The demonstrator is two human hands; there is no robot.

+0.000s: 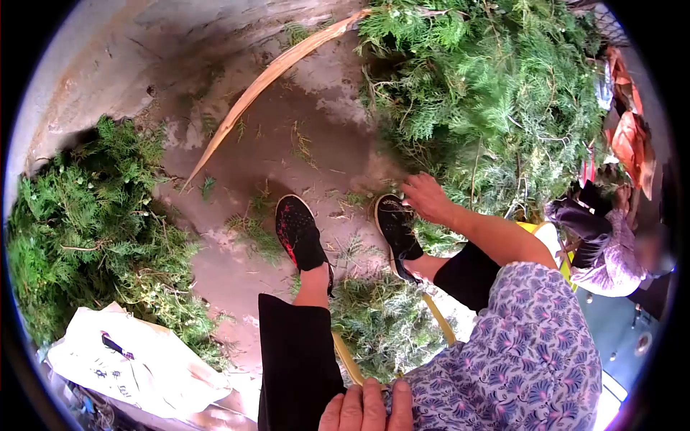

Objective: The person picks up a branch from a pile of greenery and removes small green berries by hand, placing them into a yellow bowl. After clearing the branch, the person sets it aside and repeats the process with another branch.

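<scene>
My left hand (368, 411) is at the bottom edge, its fingers stretched out side by side by my lap; nothing shows in them. Reaching down and forward, my right hand (429, 199) hangs over my right black shoe (397, 226), fingers loosely bent and apart. I see nothing held in it. Just beyond it rises a big pile of green conifer branches (489, 100), with feathery sprigs close to the fingers. Loose cut sprigs (255, 233) lie on the ground around my left shoe (297, 226).
Another branch pile (86, 223) stands at left, a white sack (140, 359) below it. A long split wood strip (269, 75) lies ahead. Yellow seat legs (438, 320) are beneath me. At right are another person in a patterned top (614, 255) and orange-red sheeting (629, 147).
</scene>
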